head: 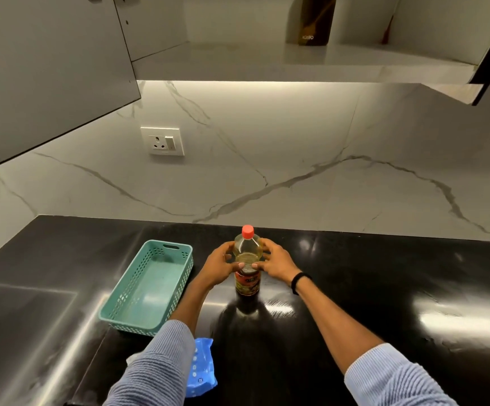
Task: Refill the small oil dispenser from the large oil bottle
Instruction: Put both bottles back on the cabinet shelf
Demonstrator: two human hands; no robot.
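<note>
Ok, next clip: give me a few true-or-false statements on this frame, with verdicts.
1. The left hand and the right hand both hold the oil bottle, which stands upright on the countertop. True.
2. The red cap is off the bottle. False: it sits on the neck.
3. The teal basket lies to the left of the bottle. True.
4. The basket holds the small dispenser. False: nothing shows inside it, and no dispenser is in view.
5. The black wristband is on the left wrist. False: it is on the right wrist.
</note>
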